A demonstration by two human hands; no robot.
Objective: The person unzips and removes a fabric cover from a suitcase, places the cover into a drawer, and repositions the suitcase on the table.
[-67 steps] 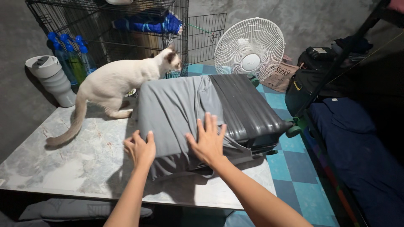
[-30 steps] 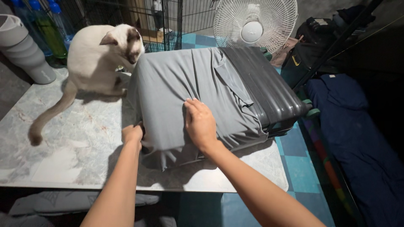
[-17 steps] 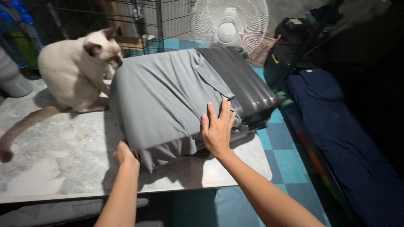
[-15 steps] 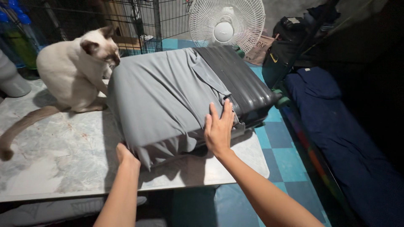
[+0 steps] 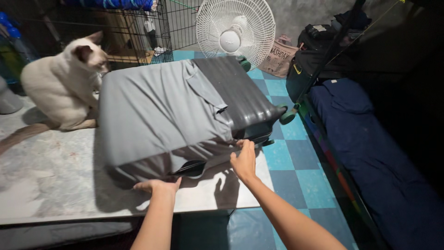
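A dark hard-shell suitcase [image 5: 240, 95] lies flat on a marble-patterned table [image 5: 51, 171]. A grey stretch cover [image 5: 152, 111] wraps most of it, leaving the wheel end bare. My left hand [image 5: 157, 186] lies at the cover's near lower edge, fingers spread towards the fabric. At the suitcase's near right side my right hand [image 5: 244, 159] touches the cover's hem; whether it grips the hem I cannot tell. A gap in the cover shows the dark shell [image 5: 189, 167] between my hands.
A cream cat [image 5: 60, 85] sits on the table beside the suitcase's left side. A white fan [image 5: 235, 28] and a wire cage [image 5: 125, 28] stand behind. Dark bags [image 5: 314, 65] and a blue mattress [image 5: 370, 139] lie right, on blue checked floor [image 5: 286, 157].
Both hands dropped from the top of the cover to its near lower edge. The suitcase's near end now looks raised. The cat turned and sat down beside it.
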